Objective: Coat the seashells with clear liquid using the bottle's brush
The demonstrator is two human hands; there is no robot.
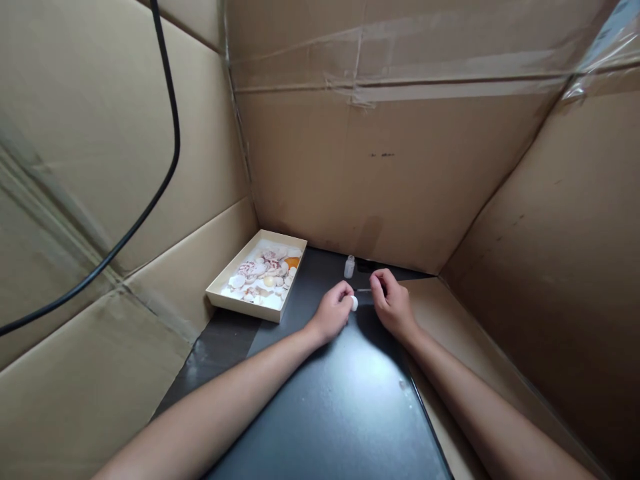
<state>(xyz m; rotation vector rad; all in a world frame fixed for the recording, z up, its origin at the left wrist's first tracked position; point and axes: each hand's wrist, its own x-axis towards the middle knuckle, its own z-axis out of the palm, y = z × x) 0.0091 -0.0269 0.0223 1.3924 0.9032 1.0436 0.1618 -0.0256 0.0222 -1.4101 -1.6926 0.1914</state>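
Observation:
Near the middle of the black tabletop, my left hand [334,312] is closed, its fingertips pinching a small white shell [355,303]. My right hand [391,301] is closed too, just to the right, with a thin stick [363,290] coming out of its fingers towards the left hand. The stick's tip is close to the shell; whether they touch I cannot tell. Behind both hands stands a small translucent bottle [349,267], upright. To the left of my left hand, a shallow cream box [250,308] holds several shells [269,267], mostly white, some reddish and one orange.
Cardboard walls [350,180] enclose the work area at the back and both sides. A dark board with a glossy surface [330,413] lies under my forearms. A flat cardboard piece [445,320] is at the right. A black cable [173,133] hangs at the upper left.

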